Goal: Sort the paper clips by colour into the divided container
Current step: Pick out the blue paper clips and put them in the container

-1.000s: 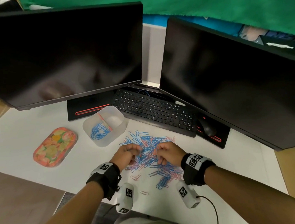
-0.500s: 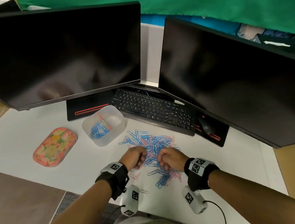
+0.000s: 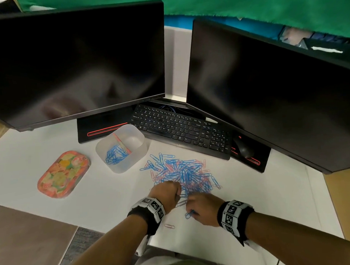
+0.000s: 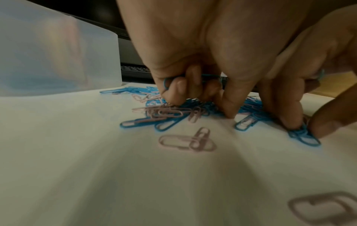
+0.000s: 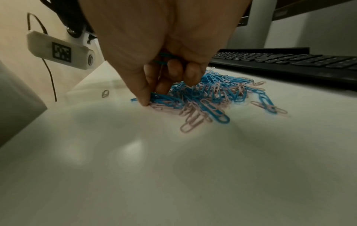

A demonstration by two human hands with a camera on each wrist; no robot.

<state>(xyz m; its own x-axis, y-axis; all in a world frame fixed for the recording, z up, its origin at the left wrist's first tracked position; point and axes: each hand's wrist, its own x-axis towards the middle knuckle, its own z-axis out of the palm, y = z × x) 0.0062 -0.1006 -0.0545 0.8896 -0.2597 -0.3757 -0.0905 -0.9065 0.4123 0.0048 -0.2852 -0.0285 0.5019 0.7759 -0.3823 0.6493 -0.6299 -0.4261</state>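
Note:
A mixed pile of blue and pink paper clips (image 3: 184, 175) lies on the white desk in front of the keyboard. Left of it stands the translucent divided container (image 3: 140, 152), with blue clips (image 3: 116, 156) in its left compartment. My left hand (image 3: 173, 193) is at the pile's near edge, its fingers curled round a few blue clips (image 4: 193, 78). Close beside it, my right hand (image 3: 193, 208) holds blue clips (image 5: 164, 57) under its curled fingers. Its thumb and forefinger pinch another blue clip (image 5: 157, 97) at the pile's edge.
A floral tray (image 3: 62, 174) lies left of the container. Behind the pile are a black keyboard (image 3: 180, 130) and a mouse (image 3: 244, 148), under two dark monitors. A lone pink clip (image 3: 169, 226) lies near the desk's front edge, between my wrists.
Both hands have drawn back from the middle of the pile to its near edge. The right hand has come furthest toward me and now pinches a clip there.

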